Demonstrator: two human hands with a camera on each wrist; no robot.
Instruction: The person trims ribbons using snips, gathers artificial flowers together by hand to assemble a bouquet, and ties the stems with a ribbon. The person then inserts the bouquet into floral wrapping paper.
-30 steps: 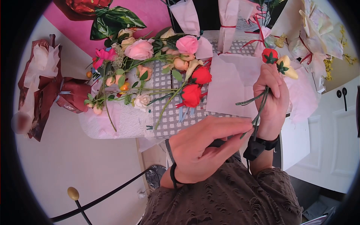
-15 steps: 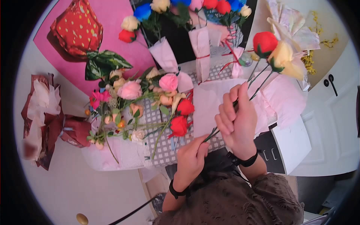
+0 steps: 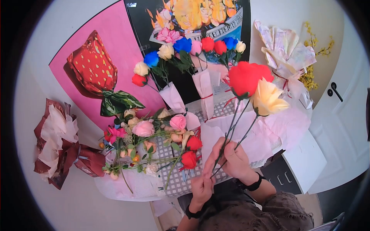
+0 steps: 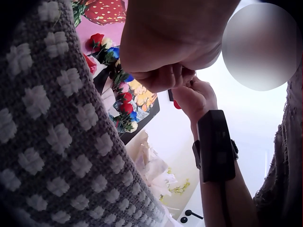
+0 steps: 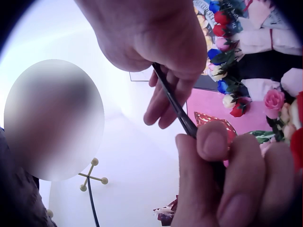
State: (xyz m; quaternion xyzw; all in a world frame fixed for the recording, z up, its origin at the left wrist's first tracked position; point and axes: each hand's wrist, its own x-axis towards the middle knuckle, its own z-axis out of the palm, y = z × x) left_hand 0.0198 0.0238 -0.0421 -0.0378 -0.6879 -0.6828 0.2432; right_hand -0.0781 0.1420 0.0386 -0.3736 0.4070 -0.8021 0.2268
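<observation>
A large red rose [image 3: 249, 79] and a pale yellow rose [image 3: 268, 98] stand up over the hands, their dark green stems [image 3: 231, 129] running down together. Around the middle of the stems, my right hand [image 3: 234, 161] holds them between thumb and fingers. Lower down, my left hand [image 3: 202, 189] grips the stem ends, its fingers curled round them in the right wrist view, where the stems [image 5: 171, 99] cross from one hand to the other. In the left wrist view the left hand [image 4: 173, 47] hides most of the stems.
Pink, red and peach flowers [image 3: 143, 129] lie on the table's grey dotted cloth [image 3: 179, 188]. Pale pink wrapping paper [image 3: 210, 133] spreads beneath the held roses. Wrapped rose bunches [image 3: 172, 98] stand at the back. Dark red wrapping [image 3: 90, 159] lies left; a white cabinet [image 3: 304, 161] stands right.
The head view has tilted up, showing more of the back wall. The roses have come upright and nearer the camera. Earlier the left hand's fingers were straighter beside the stems; now they grip the ends.
</observation>
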